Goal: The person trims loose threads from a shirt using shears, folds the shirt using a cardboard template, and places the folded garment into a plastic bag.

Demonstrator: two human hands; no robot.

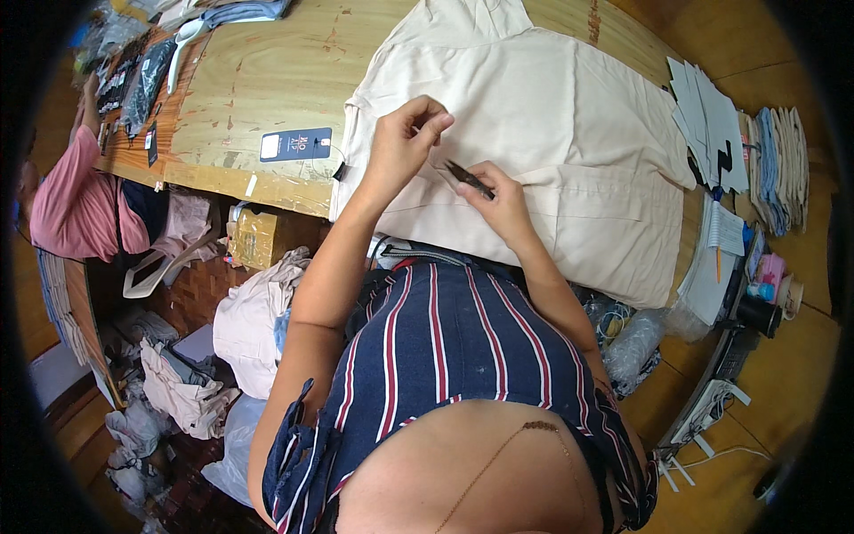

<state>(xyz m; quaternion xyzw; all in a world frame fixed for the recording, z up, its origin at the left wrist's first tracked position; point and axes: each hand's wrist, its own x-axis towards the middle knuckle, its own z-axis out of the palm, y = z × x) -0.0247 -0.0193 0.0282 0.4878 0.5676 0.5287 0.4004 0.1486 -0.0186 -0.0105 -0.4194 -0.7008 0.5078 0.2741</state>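
Note:
A cream garment (614,116) lies spread over the wooden table in front of me. Above it, my right hand (503,206) is closed around small dark thread snips (470,181), their pointed blades toward my left hand. My left hand (409,147) is raised over the cloth, thumb and fingers pinched together; whatever may be between them is too small to make out. A navy hang tag (296,144) with a white patch lies left of the garment, its thin string reaching the garment's edge.
A person in a pink top (76,200) works at the far left beside plastic-wrapped packets (147,84). Papers (709,125) and folded garments (776,169) sit at the right. A cardboard box (253,238) and heaped cloth (182,387) are below the table's left side.

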